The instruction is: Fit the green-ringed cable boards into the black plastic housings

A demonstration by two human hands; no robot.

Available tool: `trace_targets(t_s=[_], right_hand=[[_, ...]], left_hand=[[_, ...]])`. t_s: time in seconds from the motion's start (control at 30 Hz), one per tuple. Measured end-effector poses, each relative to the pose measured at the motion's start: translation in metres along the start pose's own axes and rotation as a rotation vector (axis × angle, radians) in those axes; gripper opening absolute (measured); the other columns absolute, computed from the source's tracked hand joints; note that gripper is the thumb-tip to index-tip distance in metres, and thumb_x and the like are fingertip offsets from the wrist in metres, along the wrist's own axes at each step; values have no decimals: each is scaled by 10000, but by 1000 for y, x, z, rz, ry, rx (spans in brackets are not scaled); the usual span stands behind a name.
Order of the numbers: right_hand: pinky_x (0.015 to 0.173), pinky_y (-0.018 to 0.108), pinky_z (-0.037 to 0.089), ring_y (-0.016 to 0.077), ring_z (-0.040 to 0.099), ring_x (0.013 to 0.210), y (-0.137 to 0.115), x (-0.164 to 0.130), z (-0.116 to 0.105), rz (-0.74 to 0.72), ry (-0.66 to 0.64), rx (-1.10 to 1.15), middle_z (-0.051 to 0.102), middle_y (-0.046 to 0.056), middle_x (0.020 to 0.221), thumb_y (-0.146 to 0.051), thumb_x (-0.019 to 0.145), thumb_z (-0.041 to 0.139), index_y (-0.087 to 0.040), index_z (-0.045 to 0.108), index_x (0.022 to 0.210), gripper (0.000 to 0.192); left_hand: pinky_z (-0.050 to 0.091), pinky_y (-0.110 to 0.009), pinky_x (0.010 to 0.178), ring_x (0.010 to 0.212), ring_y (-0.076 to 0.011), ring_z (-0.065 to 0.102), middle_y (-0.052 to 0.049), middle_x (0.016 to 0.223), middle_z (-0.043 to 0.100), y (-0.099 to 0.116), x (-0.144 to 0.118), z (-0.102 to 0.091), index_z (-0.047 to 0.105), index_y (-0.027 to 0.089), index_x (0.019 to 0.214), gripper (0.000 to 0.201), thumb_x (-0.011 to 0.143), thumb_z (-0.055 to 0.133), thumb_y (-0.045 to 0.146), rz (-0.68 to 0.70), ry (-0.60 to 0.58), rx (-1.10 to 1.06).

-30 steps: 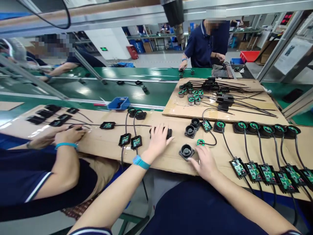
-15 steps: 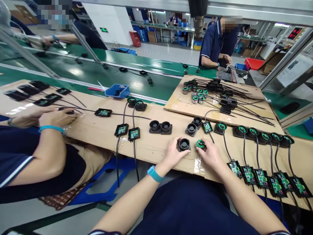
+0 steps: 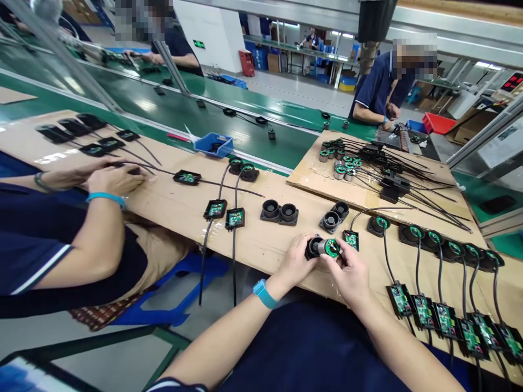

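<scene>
on the cardboard point(image 3: 261, 245), hands point(image 3: 322, 264) grip unlabelled black housing point(image 3: 312, 247)

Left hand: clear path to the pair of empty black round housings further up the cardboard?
Probably yes. The left hand grips a black round housing, so it is occupied, but only bare brown cardboard lies between it and the pair of empty black housings.

Both forearms reached forward and converged. The left hand point(image 3: 295, 260), with a blue band at the wrist, and the right hand point(image 3: 350, 272) met, fingers curled closed.
</scene>
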State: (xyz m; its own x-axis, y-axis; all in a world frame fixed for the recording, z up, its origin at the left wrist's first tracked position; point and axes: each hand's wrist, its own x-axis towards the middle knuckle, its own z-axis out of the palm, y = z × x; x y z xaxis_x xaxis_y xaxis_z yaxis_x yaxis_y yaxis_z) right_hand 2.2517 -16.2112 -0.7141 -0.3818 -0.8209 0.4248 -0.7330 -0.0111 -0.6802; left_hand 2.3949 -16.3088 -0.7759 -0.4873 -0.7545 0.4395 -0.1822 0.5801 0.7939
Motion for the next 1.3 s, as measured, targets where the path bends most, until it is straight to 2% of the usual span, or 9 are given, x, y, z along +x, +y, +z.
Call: trace_targets(t_s=[0.2,0.37,0.53,0.67,0.73,0.83,0.93,1.03,1.3], right_hand=[[940,448,573,271,681,1025,3,3,26,-92,-75,-87,707,142,1116,-384,890,676,-143,637,1205,399],[905,440,575,276,645,1025,-3,1,26,-73,-128,-166,645,145,1104,-417,855,720,-144,651,1120,387],[1017,503,506,306,572,1166,1,1,26,-177,-206,-198,593,167,1302,-339,867,704,-158,633,1220,403],[956,483,537,285,617,1065,6,10,30,-172,-285,-185,681,138,1156,-286,864,697,-162,668,1170,332],[925,462,550,277,634,1021,5,14,27,-188,-287,-173,703,130,1084,-270,845,714,-162,702,1101,278],[935,462,548,273,642,1012,1,14,19,-226,-139,-148,708,138,1094,-288,859,702,-161,716,1088,262],[970,476,529,277,624,1059,-2,6,15,-256,-14,-150,676,157,1190,-318,890,671,-157,694,1162,317],[867,442,562,271,622,960,-7,1,15,-261,-139,-180,690,160,1065,-284,868,688,-136,715,1076,257],[895,406,534,259,574,1002,-27,-8,17,-235,-269,-228,635,171,1140,-320,913,621,-123,649,1192,343]], left_hand=[[483,-502,1090,1224,-258,556,-129,1261,599,-1,-3,3,510,188,1277,523,785,626,54,101,14,52],[496,-494,1077,1211,-243,565,-131,1249,593,-1,-4,2,516,187,1246,435,833,562,60,96,35,24],[500,-484,1066,1196,-248,575,-128,1238,604,-2,-4,2,524,181,1229,427,819,586,80,54,6,-10],[509,-462,1030,1120,-235,603,-93,1156,633,-3,-4,2,561,194,1172,439,763,555,36,-19,-38,-19],[504,-469,1024,1124,-252,602,-93,1179,624,-4,-4,1,548,203,1217,486,752,661,120,-68,-49,-50],[458,-517,1065,1230,-330,545,-150,1353,538,-8,-6,-4,452,204,1382,946,601,870,536,-104,-13,-155],[398,-538,1103,1301,-361,492,-198,1443,461,-13,-7,-8,403,192,1431,1116,608,547,932,-98,117,-349],[437,-504,1043,1232,-321,551,-198,1361,526,-19,-6,-10,445,194,1365,989,739,251,935,-193,243,-526],[491,-427,948,1102,-269,623,-162,1234,619,-24,-3,-8,543,198,1215,938,729,258,947,-315,350,-650]])
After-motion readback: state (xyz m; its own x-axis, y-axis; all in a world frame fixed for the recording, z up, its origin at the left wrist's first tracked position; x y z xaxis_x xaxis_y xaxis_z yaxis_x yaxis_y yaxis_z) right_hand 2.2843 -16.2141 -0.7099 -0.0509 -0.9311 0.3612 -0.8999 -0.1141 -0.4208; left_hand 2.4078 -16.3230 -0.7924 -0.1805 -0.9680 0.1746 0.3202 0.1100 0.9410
